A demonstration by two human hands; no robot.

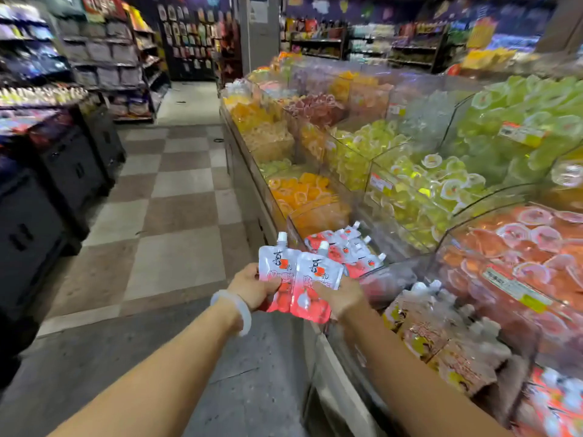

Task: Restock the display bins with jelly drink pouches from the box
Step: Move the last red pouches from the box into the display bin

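your left hand (252,287) pinches one red-and-white pouch (277,272) by its lower edge; your right hand (339,299) grips a second pouch (310,288) overlapping it. at one o'clock, just beyond them, more pouches lie in the clear bin (391,275). both holds are low on slick film, so a pouch could slip to the floor (176,216) at ten o'clock, short of the bin. the box isn't visible.

red-white spouted pouches (301,280), upright, overlapping
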